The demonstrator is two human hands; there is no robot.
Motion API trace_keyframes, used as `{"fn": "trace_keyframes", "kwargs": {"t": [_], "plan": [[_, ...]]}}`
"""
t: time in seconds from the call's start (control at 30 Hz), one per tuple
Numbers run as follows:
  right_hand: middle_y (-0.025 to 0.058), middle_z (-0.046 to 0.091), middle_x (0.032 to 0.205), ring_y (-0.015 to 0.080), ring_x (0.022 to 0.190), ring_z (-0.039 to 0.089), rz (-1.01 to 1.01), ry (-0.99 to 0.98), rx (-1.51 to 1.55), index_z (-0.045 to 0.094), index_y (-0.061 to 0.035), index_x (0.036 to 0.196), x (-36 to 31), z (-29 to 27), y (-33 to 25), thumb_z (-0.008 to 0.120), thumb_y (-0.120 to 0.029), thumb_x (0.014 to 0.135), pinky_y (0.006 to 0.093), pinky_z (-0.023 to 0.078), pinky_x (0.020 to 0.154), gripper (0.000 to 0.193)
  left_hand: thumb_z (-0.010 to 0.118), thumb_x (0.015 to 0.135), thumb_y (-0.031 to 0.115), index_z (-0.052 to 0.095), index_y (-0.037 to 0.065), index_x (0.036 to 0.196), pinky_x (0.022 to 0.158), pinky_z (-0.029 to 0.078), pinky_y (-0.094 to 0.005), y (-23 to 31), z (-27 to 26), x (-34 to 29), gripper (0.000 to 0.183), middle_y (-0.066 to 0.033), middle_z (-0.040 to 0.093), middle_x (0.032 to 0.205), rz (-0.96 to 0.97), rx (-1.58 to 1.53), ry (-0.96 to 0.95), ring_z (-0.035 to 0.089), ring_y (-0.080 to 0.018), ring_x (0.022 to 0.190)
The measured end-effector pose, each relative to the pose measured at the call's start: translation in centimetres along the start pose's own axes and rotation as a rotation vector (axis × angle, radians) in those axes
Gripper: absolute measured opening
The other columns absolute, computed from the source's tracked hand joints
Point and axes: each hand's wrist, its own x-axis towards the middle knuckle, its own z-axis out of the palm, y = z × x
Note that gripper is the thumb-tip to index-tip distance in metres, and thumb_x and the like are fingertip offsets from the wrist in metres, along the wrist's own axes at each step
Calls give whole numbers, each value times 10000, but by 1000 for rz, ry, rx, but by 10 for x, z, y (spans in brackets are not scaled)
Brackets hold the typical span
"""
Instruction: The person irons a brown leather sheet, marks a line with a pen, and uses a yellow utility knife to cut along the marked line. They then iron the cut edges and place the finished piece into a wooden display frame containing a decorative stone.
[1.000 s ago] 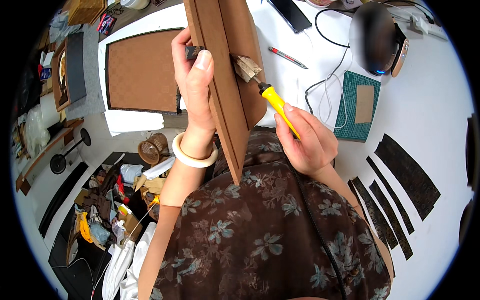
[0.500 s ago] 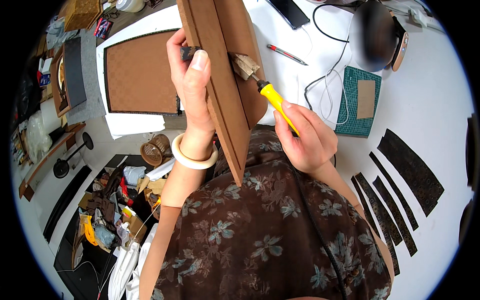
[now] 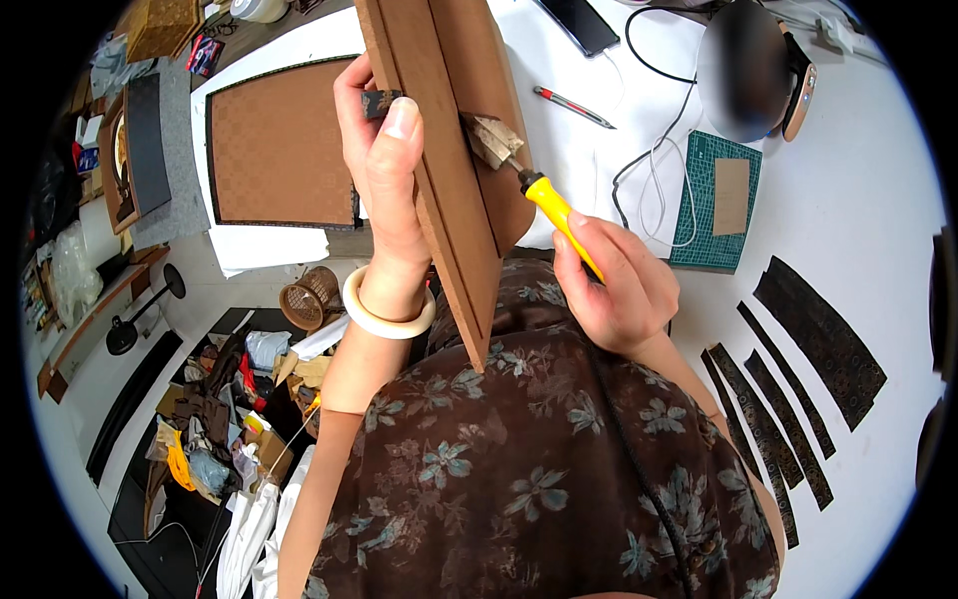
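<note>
My left hand (image 3: 391, 170) grips the left edge of a brown leather piece (image 3: 444, 170), long and folded or layered, held tilted up over my lap. Between its thumb and fingers shows a small dark patterned strip (image 3: 379, 103). In my right hand (image 3: 624, 285) is a yellow-handled electric iron (image 3: 549, 203), its cord running down over my clothes. The iron's broad, stained metal head (image 3: 491, 140) is at the brown piece's inner face, next to the lengthwise seam. Whether the head's edge presses on the leather I cannot tell.
A brown panel with dark edging (image 3: 284, 145) lies on white paper at the left. Right of me are dark patterned strips (image 3: 788, 429), a green cutting mat (image 3: 704, 225), a red pen (image 3: 574, 107), a phone (image 3: 579, 25) and loose cables. A cluttered bin (image 3: 225, 419) stands lower left.
My right hand and the iron have shifted slightly right and down, the head moving a little along the leather. My left hand and the brown piece have barely moved.
</note>
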Motion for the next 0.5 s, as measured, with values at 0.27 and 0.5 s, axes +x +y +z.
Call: {"fn": "trace_keyframes", "kwargs": {"t": [0.27,0.5], "plan": [[132,735,883,229,738,732,2,-20,-4,701,30,1092,0,0,2,818,74,745,276,607,627,369,592,915,376,413,2,1386,895,450,-304,0,0,0,628,-96,554,1203,-9,-8,7,536,-140,1006],[131,733,880,230,724,727,9,-16,20,709,22,1083,3,-1,-1,811,78,744,277,601,626,358,596,921,357,422,9,1388,940,430,-316,-2,-2,0,608,-94,542,1229,8,-6,-12,515,-142,1051]]}}
